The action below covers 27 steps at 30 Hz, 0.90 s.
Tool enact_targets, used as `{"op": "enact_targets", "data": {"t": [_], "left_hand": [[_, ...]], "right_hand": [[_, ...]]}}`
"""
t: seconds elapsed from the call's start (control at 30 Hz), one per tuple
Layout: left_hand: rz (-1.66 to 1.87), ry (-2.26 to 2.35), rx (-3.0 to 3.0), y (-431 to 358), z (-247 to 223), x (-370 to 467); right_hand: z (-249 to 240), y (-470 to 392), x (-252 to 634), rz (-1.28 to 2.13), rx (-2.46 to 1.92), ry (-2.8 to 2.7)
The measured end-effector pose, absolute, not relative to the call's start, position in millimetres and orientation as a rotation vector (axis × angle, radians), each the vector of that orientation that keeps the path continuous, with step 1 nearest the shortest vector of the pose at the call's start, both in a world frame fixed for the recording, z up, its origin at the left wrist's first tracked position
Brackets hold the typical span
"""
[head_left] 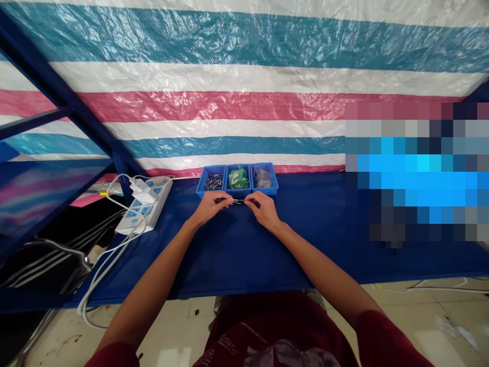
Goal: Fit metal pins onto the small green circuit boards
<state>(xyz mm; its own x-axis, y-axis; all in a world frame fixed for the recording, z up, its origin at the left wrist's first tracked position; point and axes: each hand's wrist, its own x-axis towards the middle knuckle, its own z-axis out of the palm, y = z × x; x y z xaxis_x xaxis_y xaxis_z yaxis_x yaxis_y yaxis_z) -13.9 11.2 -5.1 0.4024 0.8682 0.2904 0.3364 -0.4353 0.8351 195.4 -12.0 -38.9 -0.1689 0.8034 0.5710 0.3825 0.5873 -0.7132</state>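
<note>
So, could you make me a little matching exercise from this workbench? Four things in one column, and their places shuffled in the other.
Things
1. power strip
2. green contents
3. loose metal pieces
4. thin shiny piece

Places
A. in the left blue bin
B. between the fingertips of the left hand and right hand
C. at the left of the blue table, with a white plug in it
D. in the middle blue bin

Right pairs: 1-C, 2-D, 3-A, 4-B
</note>
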Motion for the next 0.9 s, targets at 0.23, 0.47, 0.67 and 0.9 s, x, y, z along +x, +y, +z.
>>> {"op": "enact_targets", "data": {"t": [0.23,0.47,0.67,0.9], "left_hand": [[0.987,1.079,1.984,8.6,-4.4,-11.3],[0.990,1.124,2.071,8.2,5.0,-5.0],[1.035,1.123,2.026,9.0,1.6,1.7],[1.244,1.099,1.703,-1.0,-12.7,12.3]], "right_hand": [[-41.0,-9.9,196.0,0.510,-1.039,-1.799],[-40.4,-9.5,196.1,0.507,-1.039,-1.743],[-39.1,-9.9,196.2,0.496,-1.065,-1.750],[-39.3,-11.1,195.1,0.488,-1.091,-1.760]]}}
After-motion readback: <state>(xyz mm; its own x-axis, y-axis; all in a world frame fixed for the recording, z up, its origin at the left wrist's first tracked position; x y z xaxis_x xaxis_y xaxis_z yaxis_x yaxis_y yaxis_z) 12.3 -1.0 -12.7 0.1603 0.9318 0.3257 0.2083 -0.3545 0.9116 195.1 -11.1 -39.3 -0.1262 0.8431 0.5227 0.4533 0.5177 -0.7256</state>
